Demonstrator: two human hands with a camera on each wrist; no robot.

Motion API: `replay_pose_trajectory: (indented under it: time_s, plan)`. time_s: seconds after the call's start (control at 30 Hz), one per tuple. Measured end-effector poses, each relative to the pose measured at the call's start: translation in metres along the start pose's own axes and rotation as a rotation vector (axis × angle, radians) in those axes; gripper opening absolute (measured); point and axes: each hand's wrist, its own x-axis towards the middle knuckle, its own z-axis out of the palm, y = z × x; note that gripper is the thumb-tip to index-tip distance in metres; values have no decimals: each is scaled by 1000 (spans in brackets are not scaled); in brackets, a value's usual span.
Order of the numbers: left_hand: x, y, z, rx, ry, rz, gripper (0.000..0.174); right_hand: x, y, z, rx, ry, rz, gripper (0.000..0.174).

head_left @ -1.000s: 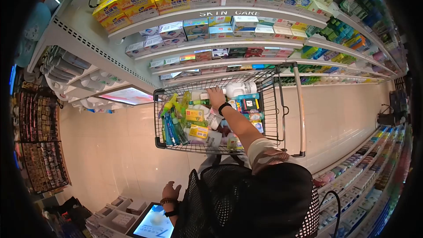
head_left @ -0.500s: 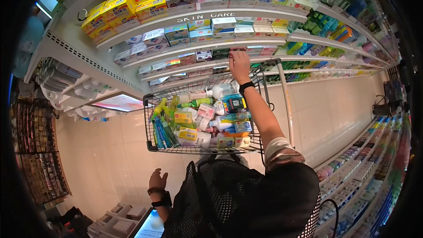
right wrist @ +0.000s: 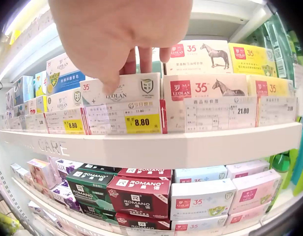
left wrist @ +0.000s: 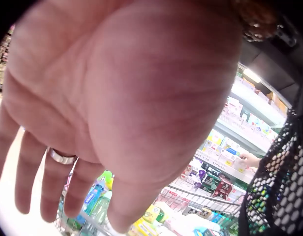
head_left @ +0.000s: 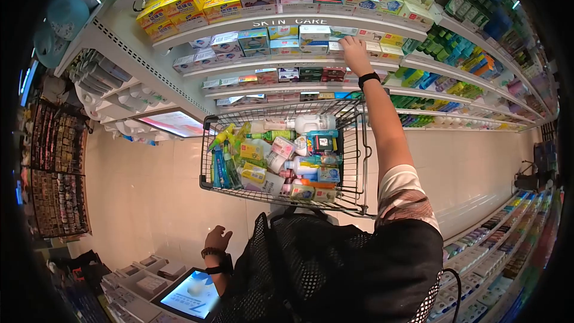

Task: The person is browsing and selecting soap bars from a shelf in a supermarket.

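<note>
At the second shelf, my right hand (head_left: 356,52) is on a white Luolan soap box (right wrist: 147,89). In the right wrist view its thumb (right wrist: 112,81) lies against the box's front, and the other fingers reach down behind the top edge, pinching it. The box sits upright in its row behind the price tags. My left hand (head_left: 218,239) hangs loosely at my side, away from everything; the left wrist view shows its palm and a ring (left wrist: 62,157) on one finger.
A wire shopping cart (head_left: 359,170) full of soap boxes, bottles and spray bottles stands between me and the shelves. Horse-printed soap boxes (right wrist: 203,56) adjoin on the right, with red Romano boxes (right wrist: 141,194) one shelf below. A lit screen (head_left: 190,295) stands at lower left.
My right hand has gone from over the goods in the cart, up past the lower shelf, to the soap boxes on the second shelf. My left hand stays hanging.
</note>
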Motion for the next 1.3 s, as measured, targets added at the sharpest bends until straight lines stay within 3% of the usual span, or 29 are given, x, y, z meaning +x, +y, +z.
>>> replay_pose_trajectory:
  time_s: [0.1, 0.23, 0.3, 0.33, 0.4, 0.47, 0.53, 0.6, 0.7, 0.73, 0.8, 0.83, 0.93, 0.97, 1.0, 1.07, 1.1, 1.13, 1.17, 1.2, 1.27, 1.3]
  plan:
    - [-7, -1, 5, 7, 65, -5, 42, -5, -4, -26, 12, 5, 5, 35]
    - [-12, 54, -8, -260, 169, 297, 35, -37, -47, -91, 115, 76, 82, 40]
    - [-14, 105, -24, -408, 147, 401, 37, -56, -98, -129, 306, -25, 210, 44]
    - [-9, 123, -27, -422, 167, 537, 42, -68, -123, -138, 457, 35, 181, 44]
    - [-4, 163, -37, -512, 180, 718, 60, -90, -174, -171, 918, -316, 347, 39]
    - [-16, 203, -55, -526, 179, 884, 77, -104, -215, -214, 1373, -527, 353, 41]
    - [-20, 225, -69, -651, -86, 929, 86, -121, -246, -254, 1567, -501, 253, 41]
    - [-29, 240, -79, -686, -134, 1085, 91, -134, -259, -288, 1648, -455, 133, 39]
    - [-39, 245, -89, -600, -160, 1231, 97, -155, -260, -291, 1706, -344, 51, 36]
    - [-45, 245, -89, -606, -152, 1228, 97, -155, -260, -296, 1708, -351, 42, 36]
    - [-57, 246, -91, -796, -405, 1186, 101, -150, -259, -312, 1749, -176, -47, 33]
    - [-62, 249, -91, -947, -511, 1127, 105, -149, -258, -315, 1744, -184, -68, 31]
    - [-66, 254, -95, -965, -482, 1193, 109, -153, -262, -322, 1763, -176, -9, 30]
    - [-70, 256, -98, -931, -350, 1223, 103, -152, -263, -325, 1762, -172, 28, 33]
    - [-78, 258, -98, -932, -374, 1219, 103, -152, -264, -327, 1756, -166, 72, 36]
    - [-89, 265, -98, -709, 373, 1375, 90, -158, -260, -329, 1753, -201, 351, 47]
    - [-100, 270, -103, -542, 625, 1340, 83, -160, -260, -332, 1999, -196, 456, 48]
    - [-103, 272, -103, -544, 613, 1343, 83, -160, -260, -336, 2247, -186, 557, 50]
    - [-106, 272, -102, -511, 689, 1332, 82, -162, -257, -338, 2370, -205, 490, 55]
    - [-108, 272, -101, -478, 765, 1321, 82, -161, -261, -344, 2368, -201, 500, 55]
    - [-109, 270, -101, -469, 768, 1331, 83, -153, -275, -362, 1993, -110, 455, 57]
    - [-109, 271, -100, -469, 788, 1366, 84, -150, -275, -369, 2059, -140, 518, 58]
